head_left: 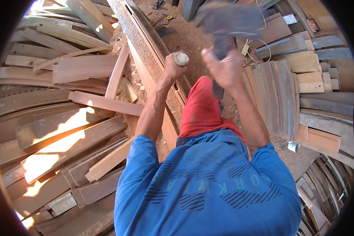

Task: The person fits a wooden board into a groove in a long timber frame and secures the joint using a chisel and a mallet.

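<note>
My left hand (172,70) is wrapped round an upright chisel, its pale, battered round handle end (181,58) facing up. The blade is hidden below the fist. The chisel stands over a long wooden beam (147,33) with a narrow slot along it. In my right hand (229,70) is a dark wooden mallet (234,21), raised to the right of the chisel and apart from it. The mallet's head is smeared by motion, and its handle sticks out below my palm.
Stacked boards (86,69) fill the left side, and more planks (277,94) lie at the right. A yellow tape measure (169,17) lies on the dusty ground ahead. A pale cable (259,41) curls near the right planks, with a white cup-like object (293,146) lower down.
</note>
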{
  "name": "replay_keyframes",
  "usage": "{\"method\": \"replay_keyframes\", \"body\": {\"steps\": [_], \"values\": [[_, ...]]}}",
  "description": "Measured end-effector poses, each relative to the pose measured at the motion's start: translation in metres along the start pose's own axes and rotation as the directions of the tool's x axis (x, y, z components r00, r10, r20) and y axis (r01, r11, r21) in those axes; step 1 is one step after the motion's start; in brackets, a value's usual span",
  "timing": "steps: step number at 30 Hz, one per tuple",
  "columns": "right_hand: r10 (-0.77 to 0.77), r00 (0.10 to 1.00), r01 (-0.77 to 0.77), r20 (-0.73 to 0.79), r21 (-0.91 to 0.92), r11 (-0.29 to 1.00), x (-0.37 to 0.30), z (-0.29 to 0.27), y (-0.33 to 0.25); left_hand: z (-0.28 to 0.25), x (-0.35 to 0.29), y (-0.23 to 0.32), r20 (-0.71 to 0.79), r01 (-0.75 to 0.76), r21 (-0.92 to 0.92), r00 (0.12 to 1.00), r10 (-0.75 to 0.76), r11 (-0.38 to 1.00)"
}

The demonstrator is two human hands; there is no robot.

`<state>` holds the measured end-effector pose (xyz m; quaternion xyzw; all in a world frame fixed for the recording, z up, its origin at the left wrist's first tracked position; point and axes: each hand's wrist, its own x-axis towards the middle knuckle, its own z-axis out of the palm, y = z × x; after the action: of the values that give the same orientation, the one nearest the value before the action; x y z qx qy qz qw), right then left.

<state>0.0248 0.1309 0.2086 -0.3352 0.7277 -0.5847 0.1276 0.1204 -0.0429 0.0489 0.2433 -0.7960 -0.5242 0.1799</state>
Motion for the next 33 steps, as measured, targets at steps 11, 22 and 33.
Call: {"method": "replay_keyframes", "body": {"steps": [11, 22, 33], "values": [[0.003, 0.998, 0.005, 0.058, -0.136, 0.991, 0.005, -0.007, -0.021, -0.002, -0.013, -0.008, -0.025, -0.001, 0.023, 1.000, 0.002, 1.000], [0.114, 0.916, 0.040, 0.385, -0.371, 0.928, -0.026, 0.014, 0.023, -0.004, -0.050, -0.012, -0.041, -0.105, 0.113, 0.993, 0.111, 0.988], [-0.060, 0.993, 0.063, 0.106, -0.027, 0.998, -0.004, -0.036, -0.060, -0.028, -0.022, 0.007, -0.113, 0.055, -0.190, 0.991, -0.078, 0.980]]}}
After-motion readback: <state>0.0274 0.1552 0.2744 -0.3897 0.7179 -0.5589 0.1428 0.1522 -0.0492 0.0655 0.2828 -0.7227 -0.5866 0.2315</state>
